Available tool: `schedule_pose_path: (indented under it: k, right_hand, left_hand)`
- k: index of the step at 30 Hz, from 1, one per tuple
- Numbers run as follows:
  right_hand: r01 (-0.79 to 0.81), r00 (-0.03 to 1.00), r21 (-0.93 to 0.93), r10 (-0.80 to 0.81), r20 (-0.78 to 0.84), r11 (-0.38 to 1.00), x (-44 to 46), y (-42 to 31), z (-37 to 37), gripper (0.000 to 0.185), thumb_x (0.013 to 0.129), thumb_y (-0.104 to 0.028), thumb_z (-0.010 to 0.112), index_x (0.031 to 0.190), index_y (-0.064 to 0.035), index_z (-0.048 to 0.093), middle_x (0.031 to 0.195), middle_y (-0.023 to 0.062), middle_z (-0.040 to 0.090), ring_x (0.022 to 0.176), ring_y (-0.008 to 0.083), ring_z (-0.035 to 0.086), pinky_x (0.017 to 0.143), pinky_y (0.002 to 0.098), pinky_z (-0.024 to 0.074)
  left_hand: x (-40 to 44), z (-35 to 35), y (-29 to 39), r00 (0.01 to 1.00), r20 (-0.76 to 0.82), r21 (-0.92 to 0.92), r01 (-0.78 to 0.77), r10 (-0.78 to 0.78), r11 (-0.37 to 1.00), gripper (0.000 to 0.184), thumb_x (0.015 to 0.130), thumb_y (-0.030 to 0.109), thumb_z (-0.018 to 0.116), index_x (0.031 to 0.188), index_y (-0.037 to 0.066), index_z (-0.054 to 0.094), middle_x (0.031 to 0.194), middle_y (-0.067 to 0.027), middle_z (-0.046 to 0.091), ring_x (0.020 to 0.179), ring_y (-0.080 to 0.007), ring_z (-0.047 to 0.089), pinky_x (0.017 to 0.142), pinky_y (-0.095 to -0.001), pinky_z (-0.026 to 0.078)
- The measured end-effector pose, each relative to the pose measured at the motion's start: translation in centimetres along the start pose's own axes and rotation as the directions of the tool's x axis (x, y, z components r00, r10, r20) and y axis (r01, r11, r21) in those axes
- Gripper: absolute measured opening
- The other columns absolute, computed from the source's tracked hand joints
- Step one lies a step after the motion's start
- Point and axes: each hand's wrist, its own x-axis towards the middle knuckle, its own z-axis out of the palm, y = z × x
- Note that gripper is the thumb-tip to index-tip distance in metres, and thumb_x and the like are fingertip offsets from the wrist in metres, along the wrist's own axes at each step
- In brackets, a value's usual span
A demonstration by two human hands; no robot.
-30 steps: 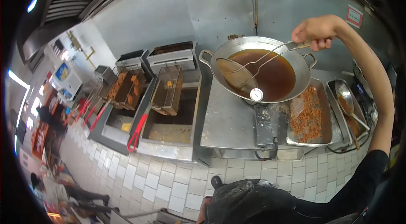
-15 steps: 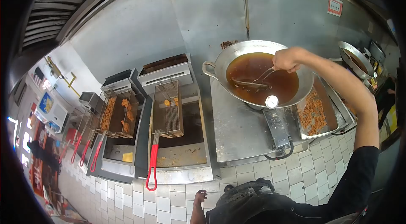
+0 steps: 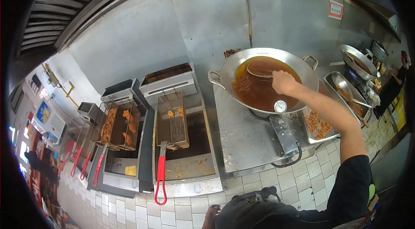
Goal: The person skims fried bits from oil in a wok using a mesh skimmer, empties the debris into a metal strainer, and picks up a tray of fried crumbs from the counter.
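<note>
My right hand reaches over a large metal wok of brown oil. Its fingers are closed around a thin metal utensil with a bent, wire-like end, partly sunk in the oil. The utensil's exact kind cannot be made out. A round dial thermometer sits at the wok's near rim. My left hand hangs low beside the dark apron, partly hidden, its fingers loosely apart with nothing visible in them.
Fryer baskets with red handles stand left, some holding fried pieces. A tray of fried bits lies right of the wok. Farther right are a ladle-like strainer, another wok and a co-worker's dark sleeve.
My right hand has moved slightly left and down in view, with the utensil's bent end now farther back in the oil. The view has shifted, showing more on the right.
</note>
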Motion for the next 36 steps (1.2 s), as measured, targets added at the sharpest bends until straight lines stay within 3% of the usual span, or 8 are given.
schedule_pose_path:
  k: [16,22,26,28,30,32,35,36]
  right_hand:
    - [-0.035,0.919,0.126,0.081,-0.387,0.991,-3.3,3.4,3.6,0.022,0.081,-0.019,0.05,0.095,-0.0021,0.051,0.068,0.0209,0.06,0.066,0.0372,0.06,0.059,0.0462,0.0482]
    - [-0.094,0.864,0.19,0.175,-0.472,0.977,-6.3,3.3,-1.7,0.025,0.081,-0.021,0.053,0.099,-0.0044,0.05,0.066,0.0218,0.059,0.064,0.0405,0.058,0.058,0.0482,0.0466]
    - [0.142,0.747,0.219,0.041,-0.664,0.965,-5.9,6.1,-0.1,0.029,0.082,-0.02,0.052,0.102,0.0001,0.045,0.064,0.0191,0.058,0.057,0.0325,0.058,0.049,0.043,0.0446]
    - [-0.133,0.99,0.95,0.071,0.118,0.281,-6.4,7.0,-1.0,0.026,0.083,-0.017,0.05,0.103,-0.0009,0.044,0.06,0.0104,0.054,0.05,0.0209,0.052,0.042,0.0336,0.0402]
    - [-0.587,0.802,0.727,-0.375,0.464,-0.356,-8.2,6.7,-3.1,0.017,0.086,-0.011,0.046,0.101,-0.0031,0.046,0.056,-0.0038,0.04,0.042,0.0048,0.034,0.035,0.0182,0.0269]
    - [-0.609,0.793,0.63,-0.384,0.473,-0.482,-6.9,9.1,-1.9,0.014,0.086,-0.01,0.045,0.097,-0.0018,0.046,0.054,-0.004,0.037,0.039,0.0045,0.032,0.032,0.0177,0.0232]
    - [-0.431,0.901,0.874,-0.166,0.401,-0.226,-10.0,7.0,-1.0,0.01,0.086,-0.012,0.044,0.087,-0.0018,0.046,0.052,-0.0052,0.034,0.036,0.0035,0.028,0.03,0.0192,0.02]
    - [-0.319,0.946,0.943,-0.089,0.311,-0.096,-11.3,6.1,-0.5,0.01,0.087,-0.011,0.044,0.083,-0.002,0.045,0.051,-0.0062,0.032,0.035,0.0026,0.025,0.029,0.0191,0.0189]
  left_hand:
    - [-0.9,-0.8,0.0,1.0,-0.015,0.177,0.017,-0.015,0.984,0.027,0.076,0.013,0.056,0.103,0.012,0.058,0.086,-0.0059,0.063,0.066,-0.0202,0.059,0.063,-0.0404,0.044]
    - [-2.8,-0.2,-1.4,0.939,0.173,0.513,-0.344,0.298,0.786,0.032,0.074,0.01,0.059,0.107,0.009,0.056,0.092,-0.0029,0.062,0.082,-0.0179,0.059,0.063,-0.0357,0.051]
    - [-4.1,0.4,-1.4,0.998,0.046,0.386,-0.051,0.036,0.921,0.034,0.074,0.012,0.059,0.108,0.012,0.056,0.094,-0.0019,0.061,0.083,-0.0164,0.058,0.061,-0.0326,0.051]
    - [-4.1,0.9,-0.8,0.996,-0.004,0.364,0.087,-0.092,0.927,0.034,0.075,0.013,0.059,0.109,0.014,0.056,0.094,-0.0013,0.06,0.084,-0.0156,0.058,0.059,-0.0311,0.051]
    - [-4.0,1.5,-0.2,0.979,-0.05,0.347,0.203,-0.198,0.916,0.035,0.075,0.013,0.06,0.109,0.016,0.056,0.095,-0.0008,0.06,0.084,-0.0148,0.057,0.058,-0.0296,0.05]
    - [-3.9,2.6,0.6,0.96,-0.089,0.345,0.28,-0.266,0.896,0.036,0.075,0.014,0.06,0.11,0.018,0.056,0.096,-0.0002,0.06,0.084,-0.0141,0.057,0.057,-0.028,0.05]
    - [-2.4,2.8,-3.1,0.988,-0.082,0.363,0.148,-0.127,0.92,0.033,0.075,0.013,0.058,0.107,0.019,0.058,0.091,-0.0002,0.062,0.074,-0.0143,0.06,0.051,-0.027,0.046]
    - [-2.2,3.2,-2.6,0.946,-0.122,0.048,0.308,-0.3,0.95,0.032,0.074,0.014,0.057,0.106,0.019,0.058,0.088,-0.0008,0.062,0.07,-0.0144,0.06,0.05,-0.0267,0.044]
